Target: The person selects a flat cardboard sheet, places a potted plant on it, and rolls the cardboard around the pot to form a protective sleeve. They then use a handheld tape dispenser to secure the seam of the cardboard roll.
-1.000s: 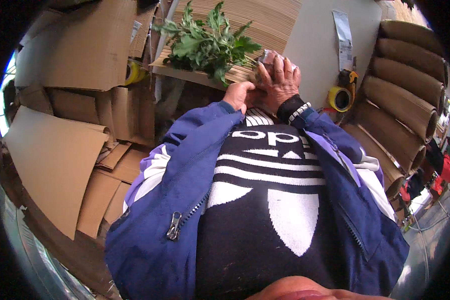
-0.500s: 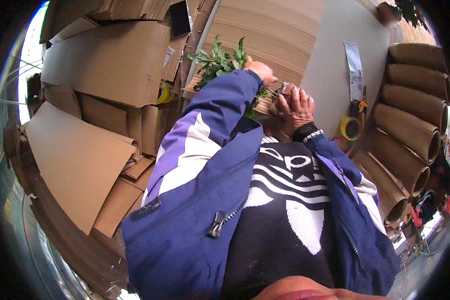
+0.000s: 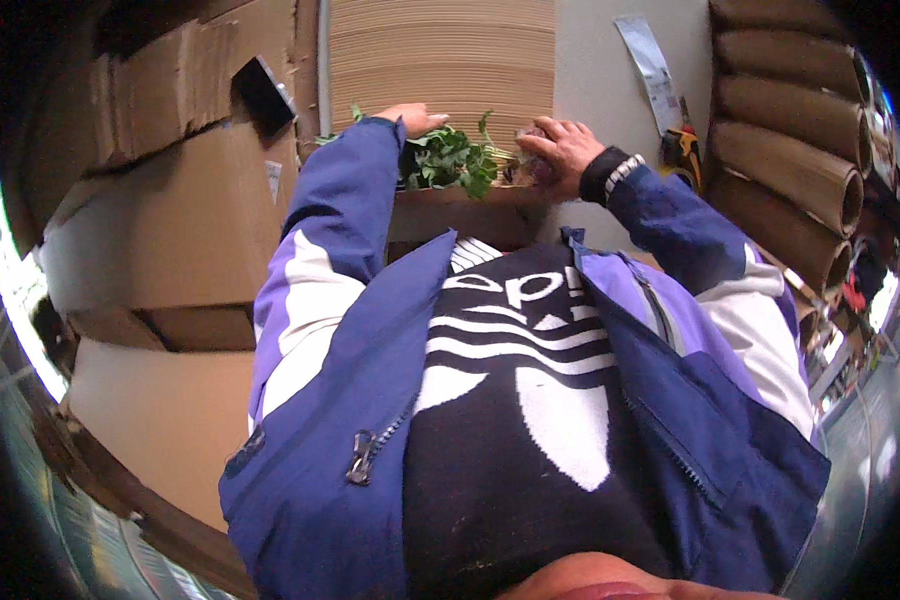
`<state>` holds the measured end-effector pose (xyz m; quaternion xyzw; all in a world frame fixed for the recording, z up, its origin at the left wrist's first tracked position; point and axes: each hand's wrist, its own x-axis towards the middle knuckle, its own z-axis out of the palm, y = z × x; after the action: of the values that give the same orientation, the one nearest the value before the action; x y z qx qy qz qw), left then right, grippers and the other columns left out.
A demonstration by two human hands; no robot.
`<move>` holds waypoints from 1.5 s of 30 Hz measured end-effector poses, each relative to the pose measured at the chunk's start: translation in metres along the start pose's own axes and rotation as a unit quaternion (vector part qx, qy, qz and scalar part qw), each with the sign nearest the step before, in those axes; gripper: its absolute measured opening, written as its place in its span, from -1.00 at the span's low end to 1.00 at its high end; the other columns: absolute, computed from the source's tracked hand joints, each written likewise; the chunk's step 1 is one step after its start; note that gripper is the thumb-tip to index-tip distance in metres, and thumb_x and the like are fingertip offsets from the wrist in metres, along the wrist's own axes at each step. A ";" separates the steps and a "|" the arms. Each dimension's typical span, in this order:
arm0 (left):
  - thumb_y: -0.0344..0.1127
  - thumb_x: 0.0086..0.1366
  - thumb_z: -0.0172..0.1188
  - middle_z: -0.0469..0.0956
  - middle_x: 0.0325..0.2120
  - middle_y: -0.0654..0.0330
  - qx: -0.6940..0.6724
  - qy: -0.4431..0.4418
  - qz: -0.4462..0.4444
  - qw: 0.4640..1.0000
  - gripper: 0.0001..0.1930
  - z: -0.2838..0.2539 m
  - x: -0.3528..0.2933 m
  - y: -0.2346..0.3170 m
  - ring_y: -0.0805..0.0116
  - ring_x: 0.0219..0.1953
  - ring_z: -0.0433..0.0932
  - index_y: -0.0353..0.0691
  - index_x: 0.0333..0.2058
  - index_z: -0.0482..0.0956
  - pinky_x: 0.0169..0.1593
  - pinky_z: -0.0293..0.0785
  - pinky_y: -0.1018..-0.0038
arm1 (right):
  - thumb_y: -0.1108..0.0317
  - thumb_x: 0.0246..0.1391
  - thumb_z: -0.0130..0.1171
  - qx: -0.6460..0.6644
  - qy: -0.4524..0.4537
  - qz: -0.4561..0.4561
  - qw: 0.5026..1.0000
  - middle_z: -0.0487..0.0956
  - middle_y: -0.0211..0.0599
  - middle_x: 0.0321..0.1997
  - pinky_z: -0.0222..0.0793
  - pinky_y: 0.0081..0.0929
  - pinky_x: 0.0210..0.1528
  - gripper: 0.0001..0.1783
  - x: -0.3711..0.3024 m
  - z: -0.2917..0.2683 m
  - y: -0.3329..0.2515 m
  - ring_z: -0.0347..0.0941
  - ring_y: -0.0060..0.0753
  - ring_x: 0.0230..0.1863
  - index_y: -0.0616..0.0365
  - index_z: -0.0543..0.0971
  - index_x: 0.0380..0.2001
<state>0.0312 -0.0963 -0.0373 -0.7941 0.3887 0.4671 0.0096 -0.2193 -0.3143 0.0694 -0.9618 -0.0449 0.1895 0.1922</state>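
A bundle of leafy green seedlings (image 3: pixel 448 158) lies across the near end of a ridged cardboard stack (image 3: pixel 440 60). Its leaves point left and its pale stems run right to a reddish-brown root end that looks wrapped in clear plastic. My left hand (image 3: pixel 415 117) rests over the leaves, its visible fingers stretched to the right; the sleeve hides part of it. My right hand (image 3: pixel 567 152) has its fingers curled over the wrapped root end.
Right of the stack is a grey surface (image 3: pixel 592 70) with a white label strip (image 3: pixel 645 65) and a yellow-and-black tool (image 3: pixel 682 150). Curved cardboard pieces (image 3: pixel 785 150) line the right side. Cardboard sheets (image 3: pixel 160 230) and a dark phone-like slab (image 3: pixel 263 95) are at left.
The view has turned, so the stack stands straighter. My hands have moved farther apart, and the bundle now lies more level between them, with its stems in plainer sight.
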 end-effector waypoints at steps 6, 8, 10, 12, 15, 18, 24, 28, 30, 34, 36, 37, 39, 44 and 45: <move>-0.07 0.34 0.08 0.60 -0.20 -0.06 -0.029 0.278 0.171 0.945 -0.64 -0.029 -0.022 0.036 -0.06 -0.13 0.57 -0.26 -0.15 0.60 -0.03 0.48 0.16 | 0.07 -0.58 0.61 0.037 -0.072 0.004 0.997 0.24 -0.04 0.33 0.23 -0.03 0.27 0.34 0.009 0.013 0.024 0.23 0.10 0.30 -0.21 0.11 0.39; -0.19 0.30 0.12 0.60 -0.29 0.03 -0.032 0.432 0.276 0.858 -0.77 -0.030 -0.050 0.061 -0.03 -0.22 0.58 -0.18 -0.21 0.62 -0.09 0.51 0.16 | 0.11 -0.55 0.61 0.043 -0.079 0.022 0.996 0.24 -0.03 0.33 0.23 -0.05 0.29 0.45 0.011 0.022 0.031 0.21 0.08 0.31 -0.22 -0.06 0.45; -0.29 0.26 0.18 0.59 -0.35 0.11 -0.033 0.475 0.362 0.801 -0.87 0.006 -0.076 0.091 0.04 -0.27 0.59 -0.15 -0.26 0.61 -0.14 0.53 0.20 | 0.18 -0.53 0.59 0.111 -0.115 0.037 0.986 0.22 0.00 0.34 0.20 -0.12 0.32 0.46 0.013 0.040 0.031 0.19 0.09 0.33 -0.19 -0.11 0.46; -0.24 0.11 0.33 0.59 -0.37 0.20 0.048 0.427 0.439 0.789 -0.79 0.041 -0.091 0.125 0.12 -0.30 0.59 -0.09 -0.27 0.59 -0.20 0.52 0.25 | 0.23 -0.53 0.57 0.154 -0.125 0.034 0.980 0.22 0.02 0.34 0.19 -0.14 0.34 0.46 0.017 0.052 0.032 0.17 0.10 0.34 -0.17 -0.12 0.46; -0.25 -0.01 0.42 0.51 -0.08 0.25 0.092 0.358 0.386 0.845 -0.51 0.100 -0.102 0.161 0.18 -0.10 0.53 -0.05 -0.05 0.55 -0.05 0.43 0.23 | 0.25 -0.54 0.57 0.171 -0.133 0.031 0.976 0.22 0.03 0.34 0.17 -0.16 0.36 0.47 0.022 0.066 0.038 0.16 0.09 0.36 -0.15 -0.14 0.46; -0.24 -0.02 0.42 0.50 -0.08 0.27 0.090 0.380 0.357 0.849 -0.49 0.115 -0.087 0.161 0.25 -0.04 0.50 0.01 -0.02 0.56 0.02 0.40 0.20 | -0.04 -0.56 0.61 0.180 -0.143 0.006 0.973 0.25 0.12 0.33 0.22 -0.05 0.32 0.52 0.031 0.072 0.045 0.22 0.12 0.33 -0.14 -0.13 0.46; -0.10 0.03 0.39 0.50 -0.11 0.31 0.138 0.356 0.316 0.869 -0.62 0.107 -0.077 0.156 0.28 0.04 0.48 0.11 -0.12 0.60 0.21 0.18 -0.07 | -0.01 -0.06 0.33 0.002 0.253 0.138 0.958 0.40 -0.22 0.26 0.20 0.31 0.16 -0.16 -0.045 0.087 -0.010 0.30 -0.10 0.29 -0.05 0.29 0.28; 0.02 0.05 0.36 0.50 -0.06 0.37 0.153 0.398 0.287 0.858 -0.55 0.103 -0.083 0.165 0.33 0.09 0.47 0.20 -0.04 0.59 0.28 0.10 -0.16 | 0.02 -0.24 0.46 -0.058 0.216 0.241 0.944 0.08 -0.16 0.44 0.04 0.43 0.24 0.12 -0.085 0.104 -0.069 -0.08 0.06 0.46 -0.08 0.11 0.39; 0.03 0.09 0.33 0.51 -0.07 0.40 0.141 0.330 0.272 0.893 -0.57 0.101 -0.084 0.163 0.38 0.09 0.47 0.22 -0.03 0.59 0.28 0.10 -0.17 | 0.07 -0.44 0.54 -0.057 0.169 0.251 0.951 0.10 -0.13 0.42 0.08 0.33 0.29 0.24 -0.090 0.109 -0.077 -0.08 0.15 0.44 -0.06 0.12 0.38; 0.05 0.29 0.10 0.60 -0.08 0.38 0.218 0.301 0.219 0.902 -0.67 0.068 -0.071 0.139 0.48 0.05 0.52 0.21 -0.01 0.59 0.29 -0.01 -0.22 | 0.05 -0.58 0.59 -0.061 0.184 0.215 0.957 0.13 0.00 0.39 0.21 -0.07 0.33 0.30 -0.081 0.104 -0.060 -0.02 0.24 0.39 0.02 0.16 0.33; -0.03 0.31 0.07 0.61 -0.08 0.33 0.281 0.207 0.086 0.933 -0.67 0.042 -0.068 0.123 0.43 0.05 0.52 0.17 0.01 0.59 0.29 -0.08 -0.27 | 0.06 -0.58 0.60 -0.052 0.184 0.196 0.962 0.15 0.01 0.38 0.19 -0.03 0.34 0.30 -0.076 0.099 -0.051 -0.02 0.25 0.39 0.02 0.16 0.34; -0.09 0.32 0.07 0.61 -0.09 0.30 0.291 0.155 -0.015 0.944 -0.68 0.029 -0.066 0.119 0.41 0.06 0.51 0.14 0.02 0.59 0.29 -0.10 -0.29 | 0.06 -0.58 0.60 -0.041 0.168 0.193 0.966 0.16 0.02 0.38 0.19 -0.01 0.34 0.30 -0.075 0.096 -0.050 -0.02 0.26 0.39 0.03 0.16 0.34; -0.17 0.31 0.10 0.61 -0.12 0.29 0.314 0.266 0.061 0.910 -0.74 0.020 -0.070 0.121 0.33 0.03 0.52 0.06 -0.05 0.60 0.25 0.06 -0.14 | 0.05 -0.57 0.59 -0.030 0.155 0.201 0.967 0.17 0.06 0.37 0.16 0.01 0.36 0.28 -0.074 0.090 -0.048 -0.02 0.26 0.39 0.04 0.17 0.33; -0.01 0.38 0.00 0.60 -0.06 0.27 0.108 0.211 0.311 0.920 -0.67 0.035 -0.066 0.153 0.23 0.09 0.49 0.02 -0.04 0.59 0.19 0.21 0.10 | 0.05 -0.53 0.58 -0.020 0.140 0.191 0.971 0.17 0.11 0.36 0.05 -0.03 0.42 0.25 -0.065 0.072 -0.046 -0.01 0.26 0.38 0.09 0.19 0.32; 0.07 0.42 -0.09 0.59 -0.02 0.24 0.102 0.143 0.260 0.949 -0.60 0.039 -0.064 0.153 0.19 0.13 0.48 0.02 0.01 0.57 0.20 0.20 0.08 | 0.05 -0.52 0.58 -0.019 0.119 0.202 0.972 0.17 0.11 0.36 0.04 -0.03 0.43 0.24 -0.062 0.070 -0.045 0.00 0.27 0.38 0.10 0.19 0.32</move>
<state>-0.1098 -0.1496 0.0418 -0.7185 0.6249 0.2929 -0.0865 -0.3038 -0.2577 0.0485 -0.9701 0.1699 0.1080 0.1359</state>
